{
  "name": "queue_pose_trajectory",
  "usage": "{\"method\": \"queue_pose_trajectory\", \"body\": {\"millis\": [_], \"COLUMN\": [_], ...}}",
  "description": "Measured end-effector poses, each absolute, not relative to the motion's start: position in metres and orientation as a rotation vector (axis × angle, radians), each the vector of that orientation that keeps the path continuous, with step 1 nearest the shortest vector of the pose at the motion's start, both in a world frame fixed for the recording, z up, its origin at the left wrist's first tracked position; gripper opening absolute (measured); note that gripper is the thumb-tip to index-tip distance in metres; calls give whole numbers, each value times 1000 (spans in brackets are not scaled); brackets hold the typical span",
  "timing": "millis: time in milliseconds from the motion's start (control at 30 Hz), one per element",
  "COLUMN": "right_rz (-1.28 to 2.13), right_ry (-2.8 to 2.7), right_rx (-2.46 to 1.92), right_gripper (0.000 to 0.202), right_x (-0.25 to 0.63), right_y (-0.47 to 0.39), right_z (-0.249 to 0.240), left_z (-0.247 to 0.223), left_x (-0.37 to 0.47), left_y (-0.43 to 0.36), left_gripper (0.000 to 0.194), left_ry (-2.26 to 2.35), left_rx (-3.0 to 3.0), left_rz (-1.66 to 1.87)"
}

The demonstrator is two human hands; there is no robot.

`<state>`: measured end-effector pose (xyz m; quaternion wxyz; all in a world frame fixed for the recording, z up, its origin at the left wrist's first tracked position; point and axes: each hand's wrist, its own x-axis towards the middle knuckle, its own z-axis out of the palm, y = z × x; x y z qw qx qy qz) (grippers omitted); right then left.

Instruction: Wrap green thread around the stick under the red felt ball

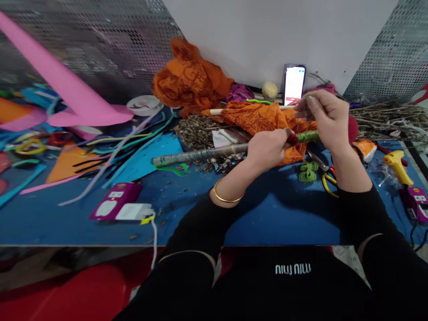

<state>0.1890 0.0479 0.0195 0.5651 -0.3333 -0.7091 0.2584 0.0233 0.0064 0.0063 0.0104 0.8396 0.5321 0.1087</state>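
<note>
My left hand [269,149] is closed around a long stick [200,155] with a grey-green wrapped shaft, held almost level above the table. To the right of that hand the stick shows a red band and a stretch wound in green yarn [309,136]. A dark red rounded end [353,129] shows behind my right wrist. My right hand [324,113] is raised above the green part, its fingers pinched on a thin strand of green yarn. Below the stick lies a small loose bundle of green yarn [307,171], beside scissors [329,178] with yellow and red handles.
Orange patterned cloth [264,118] and dried plant bits [197,133] lie behind the stick. A lit phone [294,84] leans against the wall. A purple power box [117,200] with a white plug is at left, foam strips beyond it. A yellow glue gun [397,166] stands right.
</note>
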Motion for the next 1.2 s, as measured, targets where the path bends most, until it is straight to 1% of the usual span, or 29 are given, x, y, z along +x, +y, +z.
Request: {"method": "queue_pose_trajectory", "body": {"millis": [133, 300, 467, 667, 733, 800, 933, 1000, 1100, 1200], "right_rz": [594, 556, 603, 580, 573, 672, 1016, 1043, 909, 743], "right_ry": [-1702, -1754, -1787, -1760, -1722, -1625, -1523, -1537, -1488, -1424], "right_rx": [-791, -836, -899, -874, -859, -853, -857, -873, -860, -830], "right_gripper": [42, 42, 34, 19, 18, 20, 22, 24, 22, 23], "right_x": [188, 189, 190, 188, 190, 197, 225, 246, 277, 299], "right_y": [59, 66, 68, 76, 74, 68, 50, 47, 64, 96], "right_z": [8, -1, -5, -7, -1, 11, 41, 51, 51, 37], "left_z": [6, 5, 1, -1, 1, 5, 15, 19, 23, 25], "left_x": [25, 24, 24, 23, 21, 17, 4, -2, -11, -17], "left_y": [5, 5, 6, 6, 7, 9, 13, 15, 17, 19], "left_gripper": [32, 33, 40, 34, 34, 34, 35, 36, 36, 32], "left_ry": [1648, 1640, 1633, 1598, 1611, 1638, 1737, 1786, 1794, 1664], "left_rx": [2737, 2815, 2879, 2867, 2827, 2774, 2628, 2564, 2509, 2461], "left_rz": [281, 351, 447, 475, 489, 515, 619, 672, 720, 727]}}
